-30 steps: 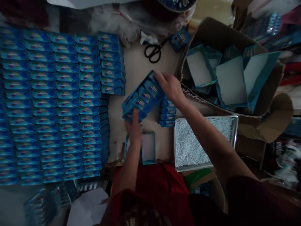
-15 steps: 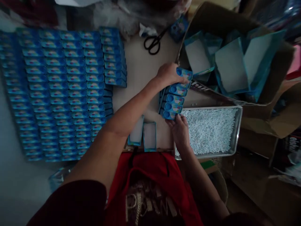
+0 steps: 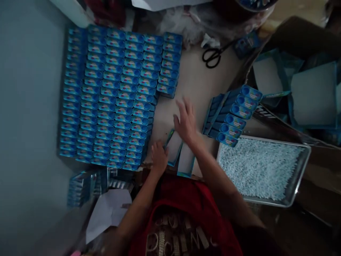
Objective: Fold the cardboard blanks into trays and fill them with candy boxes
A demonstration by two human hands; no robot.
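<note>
My left hand point(image 3: 160, 157) is low over the near table edge, fingers slightly bent and apart, beside the left wall of a shallow blue tray with a white inside point(image 3: 175, 147). It may touch that wall; nothing shows in its grasp. My right hand point(image 3: 187, 122), a little blurred, hovers with spread fingers just beyond the trays, holding nothing. A second blue-edged tray point(image 3: 185, 160) lies under my right wrist. Several narrow blue printed boxes point(image 3: 231, 121) stand in a slanting row right of my right hand, untouched.
Many matching blue boxes point(image 3: 112, 96) stand in tight columns on the left. A metal tray point(image 3: 303, 174) of small pale pieces sits at right, below a carton point(image 3: 295, 137) of larger blue-and-white trays. Black-handled scissors point(image 3: 211, 58) lie at the back.
My left hand has let go of the slanting blue boxes and moved back to the trays. My right hand has left those boxes too, moving left. The view has shifted left.
</note>
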